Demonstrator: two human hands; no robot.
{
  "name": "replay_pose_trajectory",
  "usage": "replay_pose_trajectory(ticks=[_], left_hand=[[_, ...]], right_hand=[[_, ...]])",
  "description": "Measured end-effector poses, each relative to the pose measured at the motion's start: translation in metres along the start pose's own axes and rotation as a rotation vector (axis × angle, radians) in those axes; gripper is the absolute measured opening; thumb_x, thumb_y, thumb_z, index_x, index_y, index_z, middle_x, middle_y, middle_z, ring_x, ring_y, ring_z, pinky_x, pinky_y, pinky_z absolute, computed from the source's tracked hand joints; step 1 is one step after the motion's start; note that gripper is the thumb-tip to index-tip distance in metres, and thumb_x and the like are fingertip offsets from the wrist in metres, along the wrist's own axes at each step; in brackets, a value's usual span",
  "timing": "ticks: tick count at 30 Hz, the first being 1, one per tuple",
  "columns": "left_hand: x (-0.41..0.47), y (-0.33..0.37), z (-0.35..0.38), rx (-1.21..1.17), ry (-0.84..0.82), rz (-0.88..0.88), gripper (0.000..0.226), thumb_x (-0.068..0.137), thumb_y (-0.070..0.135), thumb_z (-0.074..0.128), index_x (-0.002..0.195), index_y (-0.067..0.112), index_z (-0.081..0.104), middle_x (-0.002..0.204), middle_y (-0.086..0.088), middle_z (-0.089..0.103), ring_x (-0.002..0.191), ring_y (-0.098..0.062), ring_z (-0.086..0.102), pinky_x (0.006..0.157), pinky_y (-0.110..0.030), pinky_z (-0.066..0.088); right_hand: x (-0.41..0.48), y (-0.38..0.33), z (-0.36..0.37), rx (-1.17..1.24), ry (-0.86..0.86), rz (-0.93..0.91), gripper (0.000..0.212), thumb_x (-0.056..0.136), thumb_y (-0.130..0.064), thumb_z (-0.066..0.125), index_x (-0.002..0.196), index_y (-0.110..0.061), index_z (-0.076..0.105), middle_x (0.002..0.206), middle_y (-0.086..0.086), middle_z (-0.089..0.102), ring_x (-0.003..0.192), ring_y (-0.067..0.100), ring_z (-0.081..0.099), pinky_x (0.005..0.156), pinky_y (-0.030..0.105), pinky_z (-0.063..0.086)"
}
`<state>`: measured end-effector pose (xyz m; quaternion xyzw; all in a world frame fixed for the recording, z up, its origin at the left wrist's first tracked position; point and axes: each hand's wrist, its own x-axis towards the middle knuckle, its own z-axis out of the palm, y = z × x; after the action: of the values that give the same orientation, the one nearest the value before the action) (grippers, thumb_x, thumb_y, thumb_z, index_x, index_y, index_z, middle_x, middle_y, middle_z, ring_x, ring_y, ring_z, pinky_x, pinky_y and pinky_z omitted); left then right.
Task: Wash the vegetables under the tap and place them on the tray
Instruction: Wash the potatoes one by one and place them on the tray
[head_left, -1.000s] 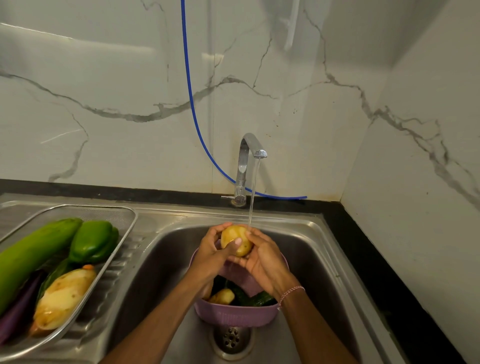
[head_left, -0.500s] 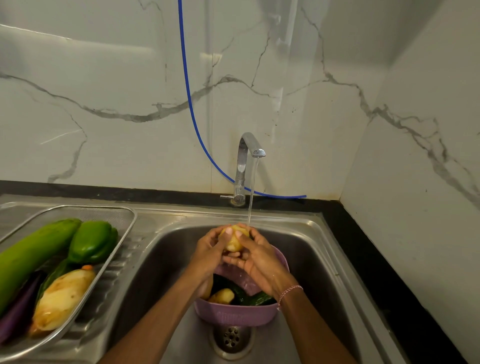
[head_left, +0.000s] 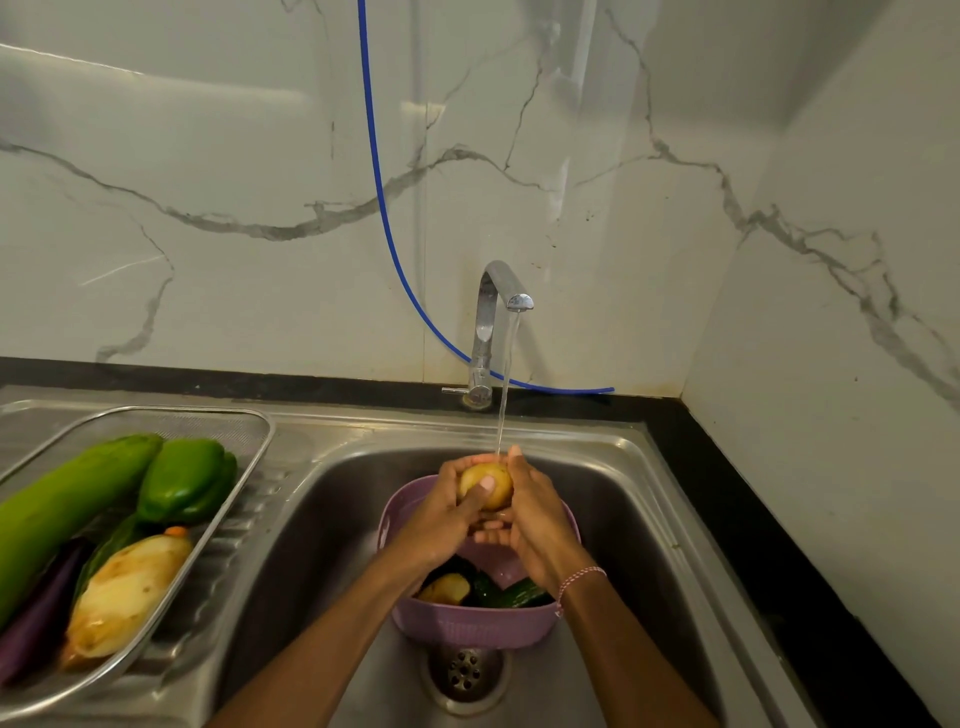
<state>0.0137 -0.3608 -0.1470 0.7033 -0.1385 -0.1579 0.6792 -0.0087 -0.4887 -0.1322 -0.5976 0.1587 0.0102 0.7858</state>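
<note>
Shifted grip on potato since half a second ago, more of it bared. Clamped between curled fingers of left hand and right hand, under tap stream, above purple colander in sink. Tray well left.

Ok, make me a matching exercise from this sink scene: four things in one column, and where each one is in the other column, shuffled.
Things
1. potato
2. green pepper
3. purple basket
4. blue hose

Places
A. in the mesh tray
B. against the marble wall
C. held by the left hand and right hand under the tap
D. in the sink, next to the drain

Pairs: 1-C, 2-A, 3-D, 4-B
</note>
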Motion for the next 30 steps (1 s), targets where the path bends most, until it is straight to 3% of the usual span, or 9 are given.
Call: replay_pose_trajectory(ticks=[4, 6, 13, 15, 19, 22, 24, 26, 30], left_hand=[[0.003, -0.003, -0.007, -0.071, 0.095, -0.029, 0.034, 0.107, 0.044, 0.042, 0.133, 0.023, 0.05, 0.121, -0.008, 0.07, 0.107, -0.019, 0.073, 0.094, -0.044, 0.06], [0.005, -0.004, -0.009, -0.093, 0.172, -0.058, 0.042, 0.107, 0.051, 0.037, 0.13, 0.021, 0.055, 0.119, -0.009, 0.071, 0.106, -0.02, 0.073, 0.093, -0.044, 0.061], [0.004, 0.002, -0.013, -0.29, 0.181, -0.188, 0.06, 0.106, 0.059, 0.027, 0.126, 0.015, 0.063, 0.102, -0.015, 0.079, 0.096, -0.027, 0.077, 0.081, -0.043, 0.063], [0.006, 0.001, -0.016, -0.336, 0.165, -0.236, 0.065, 0.105, 0.061, 0.028, 0.127, 0.011, 0.063, 0.107, -0.017, 0.078, 0.103, -0.03, 0.075, 0.09, -0.046, 0.06], [0.004, -0.003, -0.015, -0.27, 0.04, -0.26, 0.071, 0.101, 0.068, 0.029, 0.132, 0.015, 0.064, 0.121, -0.016, 0.074, 0.117, -0.028, 0.07, 0.108, -0.051, 0.051], [0.003, -0.003, -0.005, -0.166, -0.013, -0.165, 0.053, 0.1, 0.059, 0.04, 0.138, 0.023, 0.047, 0.127, -0.013, 0.069, 0.114, -0.024, 0.071, 0.106, -0.049, 0.053], [0.002, -0.004, 0.001, -0.091, -0.031, -0.09, 0.05, 0.095, 0.056, 0.046, 0.134, 0.025, 0.045, 0.127, -0.01, 0.068, 0.113, -0.022, 0.071, 0.103, -0.049, 0.055], [0.001, -0.003, 0.003, -0.023, -0.024, -0.053, 0.042, 0.099, 0.052, 0.047, 0.131, 0.025, 0.048, 0.125, -0.007, 0.069, 0.113, -0.021, 0.07, 0.103, -0.049, 0.055], [0.002, -0.003, 0.0, -0.058, 0.043, -0.023, 0.037, 0.103, 0.046, 0.046, 0.136, 0.03, 0.046, 0.127, -0.006, 0.068, 0.112, -0.023, 0.071, 0.1, -0.048, 0.057]], right_hand=[[-0.006, -0.003, -0.003, 0.073, -0.245, 0.02, 0.038, 0.108, -0.039, 0.052, 0.139, -0.018, 0.055, 0.12, 0.024, 0.073, 0.105, 0.038, 0.076, 0.08, 0.049, 0.065], [-0.008, -0.002, -0.002, 0.065, -0.319, -0.001, 0.035, 0.108, -0.032, 0.054, 0.14, -0.017, 0.057, 0.123, 0.023, 0.073, 0.112, 0.041, 0.073, 0.088, 0.053, 0.063], [-0.011, 0.001, -0.002, -0.006, -0.38, -0.063, 0.037, 0.103, -0.017, 0.062, 0.139, -0.026, 0.062, 0.124, 0.02, 0.074, 0.112, 0.041, 0.073, 0.083, 0.047, 0.065], [-0.013, 0.0, -0.002, -0.005, -0.411, -0.054, 0.041, 0.102, -0.012, 0.064, 0.141, -0.026, 0.06, 0.126, 0.019, 0.073, 0.112, 0.04, 0.073, 0.079, 0.044, 0.066], [-0.013, 0.002, 0.007, -0.054, -0.271, -0.059, 0.027, 0.104, -0.028, 0.061, 0.132, -0.031, 0.061, 0.118, 0.023, 0.073, 0.105, 0.036, 0.075, 0.077, 0.044, 0.066], [-0.012, 0.002, 0.011, -0.003, -0.083, -0.053, 0.014, 0.102, -0.043, 0.063, 0.114, -0.035, 0.061, 0.097, 0.014, 0.076, 0.085, 0.028, 0.079, 0.08, 0.047, 0.066], [-0.009, -0.001, 0.009, 0.042, -0.03, -0.072, 0.019, 0.102, -0.046, 0.062, 0.112, -0.03, 0.062, 0.093, 0.008, 0.074, 0.076, 0.021, 0.077, 0.07, 0.042, 0.066], [-0.007, -0.001, 0.008, 0.089, 0.02, -0.068, 0.027, 0.102, -0.049, 0.06, 0.114, -0.024, 0.061, 0.098, 0.008, 0.072, 0.076, 0.02, 0.075, 0.06, 0.035, 0.063], [-0.006, 0.002, 0.01, 0.154, -0.085, -0.065, 0.034, 0.107, -0.034, 0.056, 0.14, -0.027, 0.052, 0.127, 0.019, 0.063, 0.099, 0.033, 0.076, 0.075, 0.042, 0.065]])
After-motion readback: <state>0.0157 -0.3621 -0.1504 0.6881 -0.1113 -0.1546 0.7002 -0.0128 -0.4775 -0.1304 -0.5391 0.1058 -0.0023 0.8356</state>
